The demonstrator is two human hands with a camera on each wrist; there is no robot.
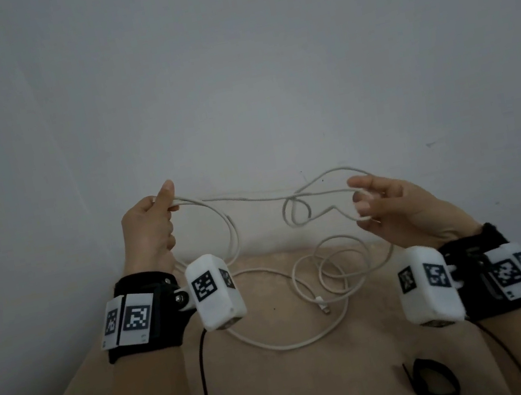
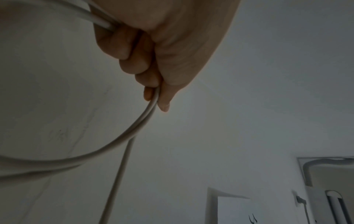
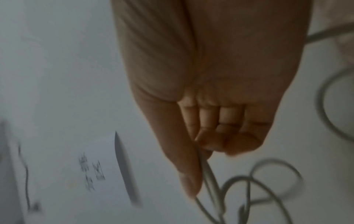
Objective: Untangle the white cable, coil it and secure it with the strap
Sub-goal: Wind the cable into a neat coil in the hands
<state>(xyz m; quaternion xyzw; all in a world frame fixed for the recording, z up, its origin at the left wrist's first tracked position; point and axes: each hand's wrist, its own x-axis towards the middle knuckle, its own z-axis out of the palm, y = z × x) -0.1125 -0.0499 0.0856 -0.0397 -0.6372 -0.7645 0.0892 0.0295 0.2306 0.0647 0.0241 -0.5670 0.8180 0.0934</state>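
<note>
The white cable (image 1: 245, 200) stretches in the air between both hands, with a small knotted loop (image 1: 296, 212) near the right one. My left hand (image 1: 152, 223) is fisted round two strands of the cable (image 2: 138, 125), thumb up. My right hand (image 1: 381, 200) pinches the cable (image 3: 207, 171) between thumb and curled fingers, with a loop passing round the fingertips. The rest of the cable lies in loose loops (image 1: 322, 277) on the beige surface, its plug end (image 1: 321, 305) among them. A black strap (image 1: 430, 379) lies curled at the near right.
The beige surface (image 1: 285, 388) ends at a pale wall (image 1: 231, 80) just behind the hands. Black wires (image 1: 203, 381) run down from the wrist cameras. A white-framed opening (image 2: 229, 209) shows in the left wrist view.
</note>
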